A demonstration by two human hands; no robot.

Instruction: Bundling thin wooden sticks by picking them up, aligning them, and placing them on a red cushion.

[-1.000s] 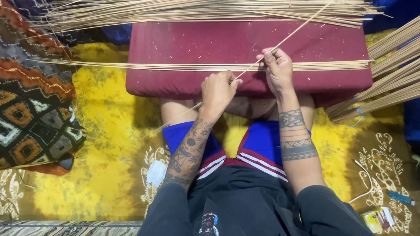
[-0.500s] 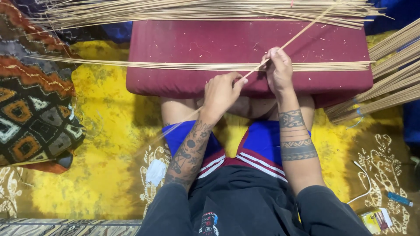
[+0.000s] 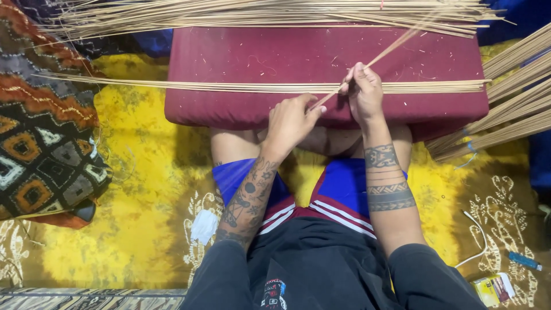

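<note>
1. Nearest the camera, a dark shirt and blue shorts with red and white stripes (image 3: 338, 198) fill the lower middle; both tattooed forearms reach forward from them.
2. A yellow patterned cloth (image 3: 132, 218) covers the floor on both sides. On it lie a small white scrap (image 3: 204, 225) by the left knee, and a white cord (image 3: 476, 235), a blue pen-like object (image 3: 523, 260) and a small yellow packet (image 3: 491, 289) at the lower right.
3. A dark woven cushion with diamond patterns (image 3: 43, 149) crowds the left edge, leaving a yellow strip between it and the legs.
4. The left hand (image 3: 290, 123) sits at the near edge of the maroon pad (image 3: 241, 57), fingers curled closed around the lower end of a thin bamboo stick (image 3: 379, 59).
5. The right hand (image 3: 365, 95) is just beside it, a little farther on the pad, thumb and fingers pinched shut on the same stick, which slants up and to the right; its far part is blurred.
6. Both hands rest over a flat row of sticks (image 3: 201, 86) lying crosswise, reaching beyond the pad's left edge.
7. Bare maroon surface lies open between that row and the far heap of sticks (image 3: 258, 12) along the pad's back edge.
8. More bundled sticks (image 3: 505, 109) fan in from the right edge.
</note>
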